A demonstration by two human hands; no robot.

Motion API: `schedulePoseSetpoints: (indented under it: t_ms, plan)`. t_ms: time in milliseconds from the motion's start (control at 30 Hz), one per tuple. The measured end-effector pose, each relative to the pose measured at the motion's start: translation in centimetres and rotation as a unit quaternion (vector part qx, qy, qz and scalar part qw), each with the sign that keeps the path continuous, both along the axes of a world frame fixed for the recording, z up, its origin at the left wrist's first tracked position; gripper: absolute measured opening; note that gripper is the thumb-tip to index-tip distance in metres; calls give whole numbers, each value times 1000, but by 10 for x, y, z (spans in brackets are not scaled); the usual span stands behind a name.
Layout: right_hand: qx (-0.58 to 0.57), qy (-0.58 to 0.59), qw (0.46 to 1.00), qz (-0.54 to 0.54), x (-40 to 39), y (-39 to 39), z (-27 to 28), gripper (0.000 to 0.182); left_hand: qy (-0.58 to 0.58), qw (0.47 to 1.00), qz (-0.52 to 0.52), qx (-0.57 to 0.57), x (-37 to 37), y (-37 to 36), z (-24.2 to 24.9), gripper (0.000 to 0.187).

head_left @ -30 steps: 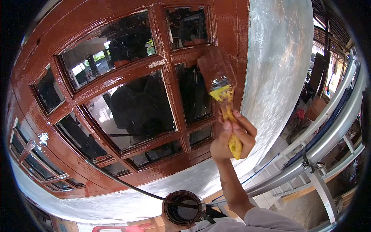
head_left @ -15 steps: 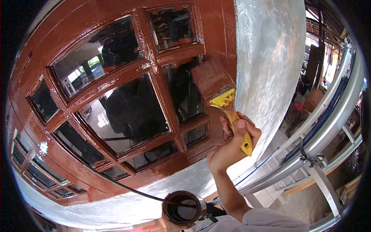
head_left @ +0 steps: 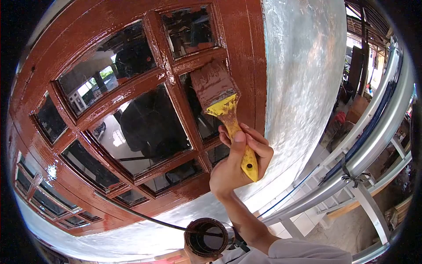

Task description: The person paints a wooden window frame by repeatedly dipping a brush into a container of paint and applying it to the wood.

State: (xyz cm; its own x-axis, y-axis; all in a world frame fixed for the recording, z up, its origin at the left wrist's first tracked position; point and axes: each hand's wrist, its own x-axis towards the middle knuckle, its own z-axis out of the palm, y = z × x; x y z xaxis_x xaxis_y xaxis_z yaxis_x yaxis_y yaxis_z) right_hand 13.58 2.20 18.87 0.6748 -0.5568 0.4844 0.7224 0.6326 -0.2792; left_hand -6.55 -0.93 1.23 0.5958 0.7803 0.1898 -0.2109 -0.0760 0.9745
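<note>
My right hand is closed around the worn yellow handle of a wide paintbrush. Its flat bristles, coated in red-brown paint, point up and overlap a narrow dark pane and the crossbar above it on a glossy red-brown panelled door or window frame. Low in the view, my left hand is wrapped around a metal paint can, mostly hidden beneath it. Dark paint shows inside the can, and its rim is smeared. A long thin dark rod leans out of the can toward the left.
A pale grey wall borders the frame on the right and below. Beyond it stand silver metal rails, tied with a dark strap, over a tiled floor. Dark panes reflect a figure. Assorted clutter fills the far right.
My right hand and the paintbrush have moved left and slightly up, from the frame's right edge to the narrow pane and crossbar. The can stays about where it was.
</note>
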Motion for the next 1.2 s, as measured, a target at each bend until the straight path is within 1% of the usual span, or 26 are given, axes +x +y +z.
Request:
schedulePoseSetpoints:
  t_ms: [233,433,633,833,933,1033,1200]
  plan:
    - [-8,-15,1000,-25,-1,5,-1,21,2,1000,3,-3,-1,2,-1,118]
    - [22,-18,1000,-4,-7,10,5,20,1,1000,3,-2,-5,2,-2,118]
    - [21,-9,1000,11,-11,10,5,20,-5,1000,-1,-3,-7,3,-3,118]
    - [14,9,1000,13,-14,9,7,19,-6,1000,-1,-2,-4,2,-3,118]
    - [-16,10,1000,-3,-10,9,0,20,-7,1000,-3,-2,-3,1,-3,117]
    - [-10,13,1000,-1,-10,9,1,20,-6,1000,-5,-1,-3,1,-3,117]
    - [36,17,999,5,-6,7,7,19,-8,1000,-6,-2,-1,0,-3,117]
